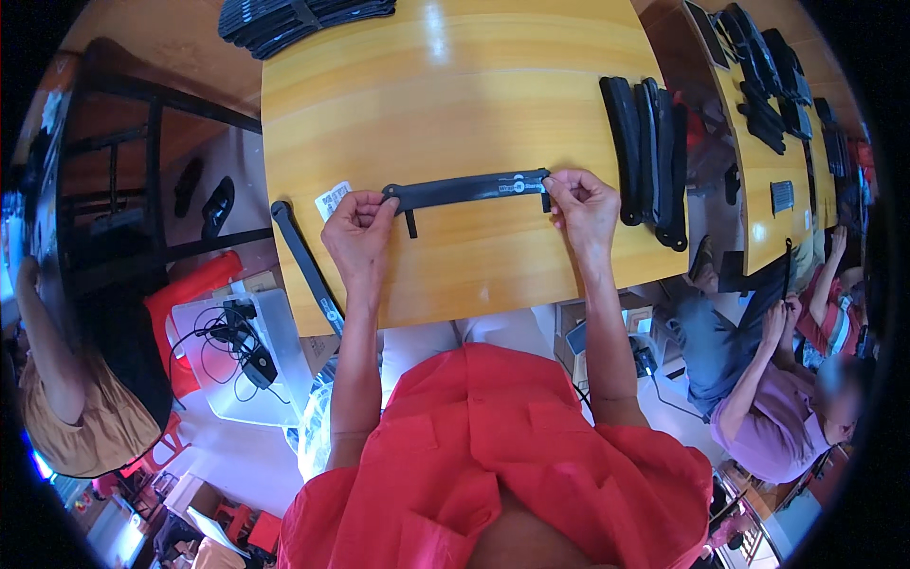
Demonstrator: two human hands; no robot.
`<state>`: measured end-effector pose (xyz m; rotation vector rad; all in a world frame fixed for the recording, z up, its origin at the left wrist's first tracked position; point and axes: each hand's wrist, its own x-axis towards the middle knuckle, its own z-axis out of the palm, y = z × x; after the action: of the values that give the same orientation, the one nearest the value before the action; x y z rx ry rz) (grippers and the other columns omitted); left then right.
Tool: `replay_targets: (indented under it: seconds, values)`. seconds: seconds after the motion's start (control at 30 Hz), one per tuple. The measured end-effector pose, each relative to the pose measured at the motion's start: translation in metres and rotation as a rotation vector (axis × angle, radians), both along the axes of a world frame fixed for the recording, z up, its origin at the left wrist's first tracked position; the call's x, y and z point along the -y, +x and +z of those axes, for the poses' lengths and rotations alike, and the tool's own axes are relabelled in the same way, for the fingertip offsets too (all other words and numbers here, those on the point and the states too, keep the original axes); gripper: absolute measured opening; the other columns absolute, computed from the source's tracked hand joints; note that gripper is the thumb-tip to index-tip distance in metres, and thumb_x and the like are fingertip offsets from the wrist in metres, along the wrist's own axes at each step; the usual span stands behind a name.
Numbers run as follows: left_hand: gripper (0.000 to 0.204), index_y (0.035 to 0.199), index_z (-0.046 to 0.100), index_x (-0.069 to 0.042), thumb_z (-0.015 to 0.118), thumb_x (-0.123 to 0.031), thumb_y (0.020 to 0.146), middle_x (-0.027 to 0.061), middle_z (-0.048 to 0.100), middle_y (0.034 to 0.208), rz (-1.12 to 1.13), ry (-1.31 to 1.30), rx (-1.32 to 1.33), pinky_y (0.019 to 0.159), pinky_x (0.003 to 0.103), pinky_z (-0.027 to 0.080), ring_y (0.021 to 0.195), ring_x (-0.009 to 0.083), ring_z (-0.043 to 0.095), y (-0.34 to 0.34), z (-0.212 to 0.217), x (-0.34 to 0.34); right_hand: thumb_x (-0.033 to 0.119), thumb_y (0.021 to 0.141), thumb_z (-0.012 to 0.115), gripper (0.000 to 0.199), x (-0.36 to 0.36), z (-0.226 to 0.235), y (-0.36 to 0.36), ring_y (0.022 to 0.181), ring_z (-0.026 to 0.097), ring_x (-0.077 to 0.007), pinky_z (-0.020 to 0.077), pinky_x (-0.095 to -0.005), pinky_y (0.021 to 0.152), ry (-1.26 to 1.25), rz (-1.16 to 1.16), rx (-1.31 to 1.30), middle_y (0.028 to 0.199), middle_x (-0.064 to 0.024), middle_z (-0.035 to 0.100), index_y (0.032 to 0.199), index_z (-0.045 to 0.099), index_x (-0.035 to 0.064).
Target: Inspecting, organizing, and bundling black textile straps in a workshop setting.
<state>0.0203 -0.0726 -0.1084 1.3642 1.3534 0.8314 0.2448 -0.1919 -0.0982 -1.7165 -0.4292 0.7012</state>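
A flat black strap (460,191) is stretched level over the yellow wooden table (417,104), with a small white-printed patch near its right end. My left hand (360,232) pinches the rounded left end between thumb and fingers. The other end is gripped the same way by my right hand (586,213). A short narrow black tab hangs below the strap near each hand. Beside my left hand lies a white printed label sheet (335,196), partly covered by the fingers. A similar strap (305,261) rests along the table's left edge.
Several black straps (646,156) lie side by side at the table's right edge. A stack of black straps (303,21) sits at the far left corner. A clear plastic bin (284,332) with black cables stands lower left. People work on both sides, one at another table (758,175).
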Motion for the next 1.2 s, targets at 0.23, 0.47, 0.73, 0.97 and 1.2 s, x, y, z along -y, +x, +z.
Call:
replay_targets:
  seconds: [0.23, 0.47, 0.73, 0.97, 1.2]
  values:
    - [0.011, 0.079, 0.062, 0.001, 0.069, -0.003, 0.072, 0.0020, 0.060, 0.068, 0.009, 0.001, -0.009, 0.056, 0.019, 0.044, 0.058, 0.0058, 0.052, 0.0025, 0.0026, 0.0010, 0.002, 0.076, 0.066, 0.007, -0.0002, 0.0006, 0.0003, 0.044, 0.048, -0.0050, 0.0365, -0.0186, 0.036, -0.041, -0.003, 0.003, 0.056, -0.0026, 0.056, 0.078, 0.062, -0.0029]
    - [0.011, 0.079, 0.062, 0.001, 0.069, -0.002, 0.072, 0.0023, 0.060, 0.067, 0.013, -0.010, -0.047, 0.056, 0.018, 0.044, 0.059, 0.0059, 0.053, 0.0030, 0.0035, 0.0008, 0.002, 0.076, 0.066, 0.006, 0.0002, 0.0018, 0.0000, 0.043, 0.048, -0.0050, 0.0367, -0.0185, 0.036, -0.018, 0.000, 0.011, 0.055, -0.0025, 0.056, 0.078, 0.063, -0.0026]
    - [0.011, 0.079, 0.062, 0.001, 0.069, -0.003, 0.072, 0.0025, 0.059, 0.066, -0.002, 0.012, -0.039, 0.054, 0.018, 0.043, 0.057, 0.0056, 0.052, 0.0029, 0.0050, 0.0001, 0.003, 0.077, 0.065, 0.006, -0.0013, 0.0042, -0.0002, 0.042, 0.048, -0.0047, 0.0364, -0.0185, 0.035, -0.077, -0.005, 0.048, 0.054, -0.0020, 0.055, 0.076, 0.063, -0.0026]
    - [0.011, 0.079, 0.062, 0.001, 0.069, -0.003, 0.072, 0.0024, 0.059, 0.065, -0.003, -0.006, -0.065, 0.053, 0.018, 0.043, 0.056, 0.0054, 0.051, 0.0041, 0.0078, 0.0008, 0.002, 0.076, 0.066, 0.005, -0.0020, 0.0043, -0.0007, 0.041, 0.048, -0.0049, 0.0363, -0.0188, 0.035, -0.055, -0.009, 0.049, 0.053, -0.0019, 0.055, 0.074, 0.063, -0.0023]
    - [0.012, 0.079, 0.062, 0.001, 0.069, -0.004, 0.072, 0.0024, 0.059, 0.066, 0.000, 0.030, -0.047, 0.053, 0.018, 0.043, 0.057, 0.0053, 0.051, 0.0049, 0.0069, 0.0005, 0.002, 0.075, 0.066, 0.005, -0.0028, 0.0040, -0.0008, 0.040, 0.047, -0.0052, 0.0363, -0.0192, 0.034, -0.059, -0.010, 0.067, 0.053, -0.0019, 0.055, 0.073, 0.063, -0.0019]
